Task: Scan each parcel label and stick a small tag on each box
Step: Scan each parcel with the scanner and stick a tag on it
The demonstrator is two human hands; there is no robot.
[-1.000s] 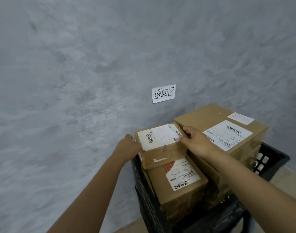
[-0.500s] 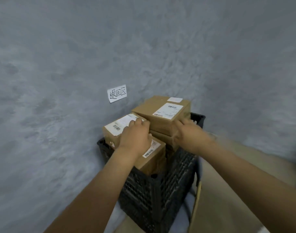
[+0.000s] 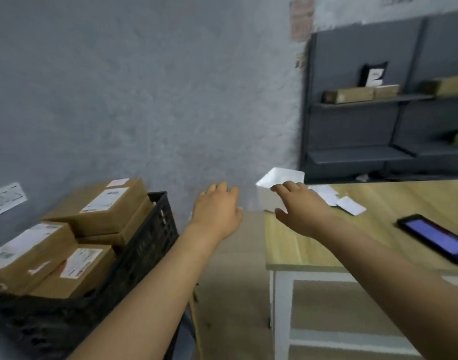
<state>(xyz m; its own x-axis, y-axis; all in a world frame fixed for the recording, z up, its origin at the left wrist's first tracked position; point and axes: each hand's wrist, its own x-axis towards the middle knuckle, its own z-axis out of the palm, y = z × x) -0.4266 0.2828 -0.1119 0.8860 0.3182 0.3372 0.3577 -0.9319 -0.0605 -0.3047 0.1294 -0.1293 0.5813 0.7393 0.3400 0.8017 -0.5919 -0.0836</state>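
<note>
Both hands, left hand (image 3: 217, 207) and right hand (image 3: 299, 206), reach empty with loose fingers; haste could knock the white tub (image 3: 274, 189) off the desk (image 3: 378, 245).

I see both hands off the parcels: the left hand (image 3: 217, 209), which lay on the small box (image 3: 27, 252) half a second ago, and the right hand (image 3: 300, 206), which was at the stack beside it, now hang in the air with fingers loosely extended and hold nothing. The view has swung right, so the black crate (image 3: 144, 245) sits at lower left, and a wooden table (image 3: 313, 245) with a white bin (image 3: 277, 185), paper slips (image 3: 350, 205) and a phone (image 3: 433, 236) has come into view.
</note>
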